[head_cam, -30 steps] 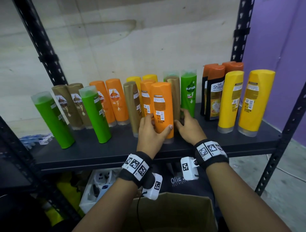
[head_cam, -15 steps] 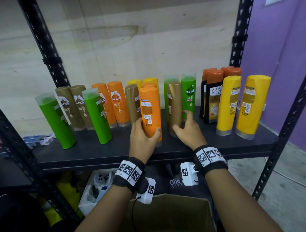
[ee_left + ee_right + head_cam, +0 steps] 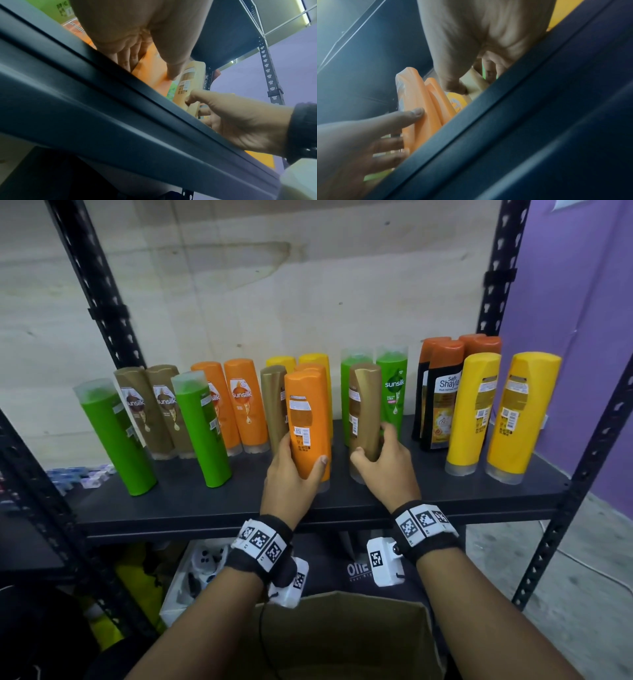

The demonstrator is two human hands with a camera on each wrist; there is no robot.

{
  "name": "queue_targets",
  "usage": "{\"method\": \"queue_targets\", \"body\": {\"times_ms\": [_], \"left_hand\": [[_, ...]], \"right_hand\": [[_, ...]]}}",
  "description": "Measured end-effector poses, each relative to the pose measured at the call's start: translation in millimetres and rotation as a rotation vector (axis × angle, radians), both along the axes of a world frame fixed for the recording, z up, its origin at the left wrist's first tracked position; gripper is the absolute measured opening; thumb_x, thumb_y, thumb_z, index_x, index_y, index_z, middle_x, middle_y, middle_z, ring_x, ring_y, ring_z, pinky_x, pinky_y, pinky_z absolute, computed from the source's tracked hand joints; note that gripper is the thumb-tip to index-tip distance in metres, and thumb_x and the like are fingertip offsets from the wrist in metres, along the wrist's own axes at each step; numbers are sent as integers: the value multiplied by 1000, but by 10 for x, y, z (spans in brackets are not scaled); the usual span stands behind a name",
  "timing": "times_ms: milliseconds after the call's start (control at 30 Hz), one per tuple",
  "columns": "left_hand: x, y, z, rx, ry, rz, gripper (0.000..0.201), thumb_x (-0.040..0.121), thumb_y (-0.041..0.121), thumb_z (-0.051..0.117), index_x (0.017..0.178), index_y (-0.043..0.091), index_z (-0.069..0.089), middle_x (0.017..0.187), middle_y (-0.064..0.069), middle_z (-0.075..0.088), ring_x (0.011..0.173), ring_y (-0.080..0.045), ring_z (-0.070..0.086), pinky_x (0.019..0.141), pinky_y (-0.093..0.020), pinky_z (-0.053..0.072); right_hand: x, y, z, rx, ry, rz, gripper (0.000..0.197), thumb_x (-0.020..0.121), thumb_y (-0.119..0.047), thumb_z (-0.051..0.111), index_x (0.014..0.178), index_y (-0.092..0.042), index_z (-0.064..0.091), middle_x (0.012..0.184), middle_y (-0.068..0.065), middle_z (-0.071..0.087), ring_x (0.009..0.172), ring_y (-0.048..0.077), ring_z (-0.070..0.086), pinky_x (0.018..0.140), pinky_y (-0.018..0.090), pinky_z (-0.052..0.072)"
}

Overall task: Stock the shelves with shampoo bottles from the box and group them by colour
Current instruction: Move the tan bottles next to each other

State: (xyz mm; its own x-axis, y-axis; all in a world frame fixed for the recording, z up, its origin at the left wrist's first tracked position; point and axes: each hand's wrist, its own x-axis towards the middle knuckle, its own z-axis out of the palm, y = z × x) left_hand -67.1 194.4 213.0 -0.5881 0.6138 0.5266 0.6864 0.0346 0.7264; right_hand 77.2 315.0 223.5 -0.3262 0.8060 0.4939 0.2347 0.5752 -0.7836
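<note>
Right now, here is what we are seeing, line by line.

Left hand: our left hand [image 3: 291,477] is wrapping round the lower half of the orange bottle [image 3: 307,419], thumb on its near right edge and fingers behind its left side; in the right wrist view the thumb is pressing flat on the orange plastic.

Orange bottle: it is standing cap-down near the front middle of the shelf [image 3: 239,508], back label facing us, just in front of a second orange bottle [image 3: 313,368].

Right hand: our right hand [image 3: 385,470] is gripping the gold-brown bottle [image 3: 364,409] low down, thumb on its left side and fingers curling round its right.

Gold-brown bottle: it is standing just right of the orange one, apart from it, in front of two green bottles [image 3: 393,392].

Shelf, left part: we are seeing two green bottles [image 3: 200,429], two gold-brown ones [image 3: 150,409] and two orange ones [image 3: 245,405] there.

Shelf, right part: two yellow bottles [image 3: 520,416] are standing in front of dark bottles with orange caps [image 3: 443,395].

Box: the open cardboard box [image 3: 342,642] is sitting below the shelf, under our wrists.
</note>
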Motion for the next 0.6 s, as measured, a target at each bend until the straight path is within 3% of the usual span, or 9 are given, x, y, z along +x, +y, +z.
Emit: {"method": "queue_targets", "body": {"times_ms": [100, 233, 300, 367, 500, 600], "left_hand": [[-136, -65, 41, -52, 57, -37, 66, 92, 59, 63, 146, 30, 40, 136, 3, 62, 120, -16, 62, 99, -46, 55], [-331, -229, 35, -69, 116, -120, 45, 96, 51, 62, 132, 26, 56, 111, 11, 69, 97, -2, 66, 88, -35, 60], [-431, -322, -35, -91, 193, -100, 28, 97, 42, 63, 116, 21, 66, 101, 8, 68, 92, -4, 65, 84, -38, 58], [-547, -401, -98, -157, 254, -49, 19, 98, 33, 63, 107, 18, 68, 97, 3, 64, 91, -12, 62, 83, -42, 55], [-764, -571, -147, -294, 314, 29, 28, 99, 32, 60, 119, 13, 67, 113, -4, 63, 108, -23, 60, 93, -39, 50], [-839, -705, -196, -372, 369, 47, 41, 102, 39, 55, 133, 14, 63, 137, -3, 59, 127, -22, 56, 102, -38, 47]], "right_hand": [[22, -74, -34, 28, 17, -14, 58, 87, -35, 67, 140, -28, 44, 114, -3, 66, 101, 18, 65, 89, 41, 58], [65, -184, -28, 42, 59, 0, 59, 85, -36, 70, 138, -31, 46, 115, -8, 67, 102, 13, 67, 90, 37, 59], [73, -268, -34, 64, 82, 16, 58, 84, -37, 71, 137, -33, 47, 114, -11, 66, 101, 5, 66, 87, 27, 57], [60, -378, -50, 80, 123, 32, 57, 83, -38, 71, 135, -36, 48, 109, -20, 66, 99, -4, 65, 79, 8, 51], [-21, -659, -31, 108, 185, 87, 50, 83, -45, 70, 129, -46, 50, 108, -38, 62, 102, -10, 62, 76, 1, 47], [-161, -838, -31, 127, 199, 129, 47, 82, -45, 70, 123, -55, 50, 112, -33, 64, 101, -6, 64, 77, 3, 47]]}}
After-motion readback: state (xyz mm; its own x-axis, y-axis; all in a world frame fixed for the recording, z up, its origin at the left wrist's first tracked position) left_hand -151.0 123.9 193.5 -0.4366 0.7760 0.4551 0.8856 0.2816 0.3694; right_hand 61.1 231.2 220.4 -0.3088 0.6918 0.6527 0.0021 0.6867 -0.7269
